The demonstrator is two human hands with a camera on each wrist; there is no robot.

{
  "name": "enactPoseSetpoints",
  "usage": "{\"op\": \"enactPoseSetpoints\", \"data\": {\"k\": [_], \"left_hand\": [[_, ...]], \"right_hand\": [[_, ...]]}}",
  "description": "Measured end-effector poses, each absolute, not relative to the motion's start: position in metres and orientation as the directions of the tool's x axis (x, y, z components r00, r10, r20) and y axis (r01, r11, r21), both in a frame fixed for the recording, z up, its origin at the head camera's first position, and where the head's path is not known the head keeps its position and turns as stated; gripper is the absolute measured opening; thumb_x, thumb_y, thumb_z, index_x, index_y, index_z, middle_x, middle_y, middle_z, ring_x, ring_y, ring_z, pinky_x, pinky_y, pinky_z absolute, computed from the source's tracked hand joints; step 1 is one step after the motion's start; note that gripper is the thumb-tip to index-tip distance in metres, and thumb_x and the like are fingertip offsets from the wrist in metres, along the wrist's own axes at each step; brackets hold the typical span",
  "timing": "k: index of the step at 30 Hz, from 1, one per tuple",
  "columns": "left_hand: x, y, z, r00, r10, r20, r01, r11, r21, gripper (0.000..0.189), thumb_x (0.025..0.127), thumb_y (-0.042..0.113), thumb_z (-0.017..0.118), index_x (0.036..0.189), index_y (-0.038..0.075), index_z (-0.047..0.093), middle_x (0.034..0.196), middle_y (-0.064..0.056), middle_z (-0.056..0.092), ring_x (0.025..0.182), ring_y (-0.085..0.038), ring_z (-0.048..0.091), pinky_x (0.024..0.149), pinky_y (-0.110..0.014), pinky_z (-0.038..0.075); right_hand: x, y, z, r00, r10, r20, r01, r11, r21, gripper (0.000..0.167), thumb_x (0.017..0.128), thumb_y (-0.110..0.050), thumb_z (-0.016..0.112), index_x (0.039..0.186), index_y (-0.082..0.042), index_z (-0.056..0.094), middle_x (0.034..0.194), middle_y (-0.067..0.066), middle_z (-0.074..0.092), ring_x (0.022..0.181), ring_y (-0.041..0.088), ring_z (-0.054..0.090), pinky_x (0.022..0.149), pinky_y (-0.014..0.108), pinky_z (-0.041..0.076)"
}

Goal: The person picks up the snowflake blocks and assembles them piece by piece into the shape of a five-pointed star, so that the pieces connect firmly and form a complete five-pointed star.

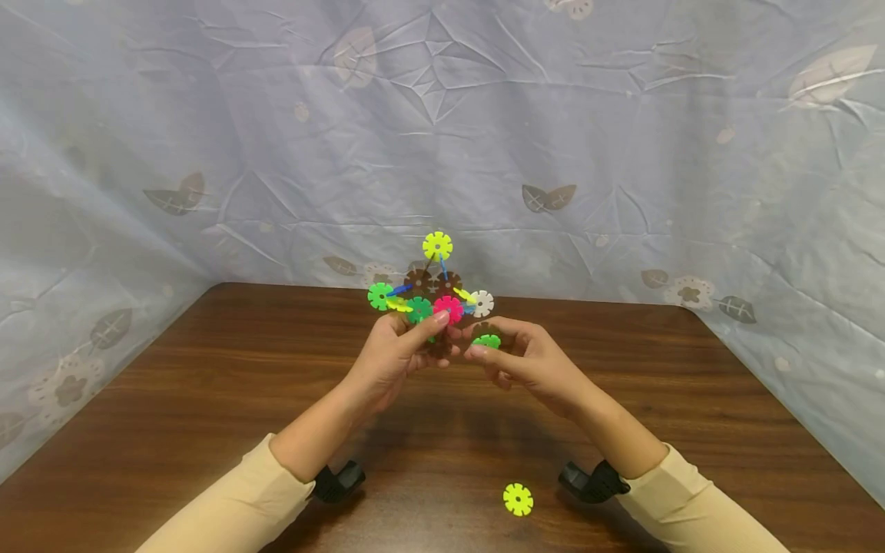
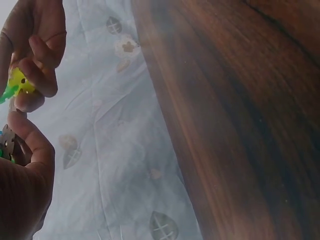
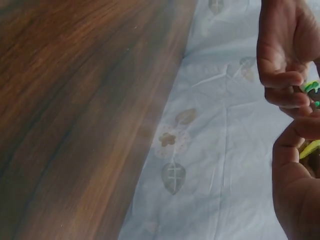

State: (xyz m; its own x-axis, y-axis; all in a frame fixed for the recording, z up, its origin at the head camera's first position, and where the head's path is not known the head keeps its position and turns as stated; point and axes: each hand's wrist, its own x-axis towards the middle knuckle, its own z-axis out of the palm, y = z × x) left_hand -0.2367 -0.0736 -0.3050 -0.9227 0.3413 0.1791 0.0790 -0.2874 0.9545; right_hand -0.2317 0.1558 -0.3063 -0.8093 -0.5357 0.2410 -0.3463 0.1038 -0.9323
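My left hand (image 1: pixel 394 349) grips the lower part of an assembly of slotted plastic discs, its thumb on the pink disc (image 1: pixel 449 309). A lime disc (image 1: pixel 438 246) stands at the assembly's top. Below it are brown discs (image 1: pixel 418 283), with a green disc (image 1: pixel 380 296) out to the left and a white disc (image 1: pixel 482 303) to the right. Just right of it, my right hand (image 1: pixel 528 353) pinches a small piece with a bright green disc (image 1: pixel 488 342). A yellow disc (image 2: pixel 20 81) of that piece shows in the left wrist view. The fingers hide how the lower discs join.
One loose lime disc (image 1: pixel 518 499) lies flat near the front of the brown wooden table (image 1: pixel 442 430). Leaf-patterned grey cloth (image 1: pixel 442 153) hangs behind the table and at both sides. Black wrist devices (image 1: pixel 339 482) sit under both cuffs.
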Motion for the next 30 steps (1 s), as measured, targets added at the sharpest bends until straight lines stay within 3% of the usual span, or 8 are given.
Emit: {"op": "enactPoseSetpoints", "data": {"k": [7, 10, 15, 18, 22, 25, 30], "left_hand": [[-0.2355, -0.0722, -0.3049, -0.924, 0.34, 0.177, 0.084, -0.272, 0.959, 0.029, 0.107, 0.019, 0.058, 0.105, -0.006, 0.073, 0.083, 0.005, 0.078, 0.076, -0.01, 0.073, 0.069, -0.023, 0.061], [-0.2363, -0.0717, -0.3061, -0.923, 0.341, 0.18, 0.088, -0.268, 0.959, 0.032, 0.107, 0.019, 0.058, 0.106, -0.011, 0.071, 0.083, 0.004, 0.079, 0.076, -0.01, 0.074, 0.07, -0.023, 0.061], [-0.2369, -0.0706, -0.3078, -0.921, 0.343, 0.184, 0.088, -0.277, 0.957, 0.029, 0.107, 0.017, 0.058, 0.105, -0.009, 0.072, 0.085, 0.002, 0.08, 0.076, -0.01, 0.074, 0.069, -0.023, 0.061], [-0.2357, -0.0703, -0.3076, -0.924, 0.337, 0.178, 0.083, -0.279, 0.957, 0.028, 0.107, 0.018, 0.058, 0.106, -0.007, 0.072, 0.085, 0.004, 0.079, 0.076, -0.011, 0.073, 0.069, -0.023, 0.06], [-0.2336, -0.0697, -0.3064, -0.929, 0.329, 0.169, 0.076, -0.276, 0.958, 0.028, 0.107, 0.018, 0.058, 0.107, -0.006, 0.071, 0.083, 0.005, 0.077, 0.076, -0.01, 0.073, 0.069, -0.023, 0.06], [-0.2328, -0.069, -0.3058, -0.933, 0.32, 0.163, 0.073, -0.275, 0.959, 0.028, 0.107, 0.019, 0.058, 0.106, -0.006, 0.071, 0.083, 0.005, 0.077, 0.075, -0.01, 0.073, 0.068, -0.023, 0.06], [-0.232, -0.0678, -0.3062, -0.941, 0.305, 0.148, 0.059, -0.282, 0.958, 0.024, 0.107, 0.018, 0.058, 0.105, -0.002, 0.071, 0.083, 0.005, 0.077, 0.075, -0.01, 0.073, 0.068, -0.023, 0.06]], "right_hand": [[-0.2279, 0.1555, -0.3035, -0.825, -0.554, 0.111, -0.166, 0.049, -0.985, 0.038, 0.107, -0.016, 0.06, 0.143, -0.004, 0.057, 0.091, -0.005, 0.065, 0.062, 0.007, 0.049, 0.055, 0.021, 0.042], [-0.2278, 0.1558, -0.3027, -0.828, -0.558, 0.059, -0.101, 0.046, -0.994, 0.041, 0.106, -0.014, 0.061, 0.145, -0.004, 0.055, 0.084, -0.007, 0.06, 0.061, 0.005, 0.046, 0.055, 0.019, 0.04], [-0.2283, 0.1569, -0.3025, -0.841, -0.541, 0.03, -0.07, 0.055, -0.996, 0.043, 0.105, -0.01, 0.061, 0.146, 0.0, 0.054, 0.073, -0.009, 0.048, 0.06, 0.006, 0.038, 0.058, 0.019, 0.037], [-0.2283, 0.1575, -0.302, -0.847, -0.531, 0.018, -0.043, 0.035, -0.998, 0.044, 0.105, -0.011, 0.062, 0.147, -0.001, 0.054, 0.086, -0.01, 0.059, 0.071, 0.004, 0.047, 0.065, 0.018, 0.044], [-0.2283, 0.1592, -0.3005, -0.848, -0.53, -0.011, 0.023, -0.016, -1.0, 0.031, 0.108, -0.019, 0.058, 0.136, -0.006, 0.058, 0.109, -0.009, 0.064, 0.088, 0.004, 0.055, 0.077, 0.018, 0.051], [-0.2278, 0.1605, -0.2991, -0.849, -0.529, -0.016, 0.048, -0.048, -0.998, 0.025, 0.111, -0.029, 0.05, 0.127, -0.011, 0.058, 0.11, -0.008, 0.063, 0.086, 0.006, 0.056, 0.076, 0.019, 0.05], [-0.2253, 0.162, -0.2968, -0.861, -0.509, -0.007, 0.056, -0.081, -0.995, 0.028, 0.113, -0.036, 0.045, 0.12, -0.014, 0.06, 0.113, -0.007, 0.064, 0.088, 0.007, 0.058, 0.074, 0.018, 0.051]]}}
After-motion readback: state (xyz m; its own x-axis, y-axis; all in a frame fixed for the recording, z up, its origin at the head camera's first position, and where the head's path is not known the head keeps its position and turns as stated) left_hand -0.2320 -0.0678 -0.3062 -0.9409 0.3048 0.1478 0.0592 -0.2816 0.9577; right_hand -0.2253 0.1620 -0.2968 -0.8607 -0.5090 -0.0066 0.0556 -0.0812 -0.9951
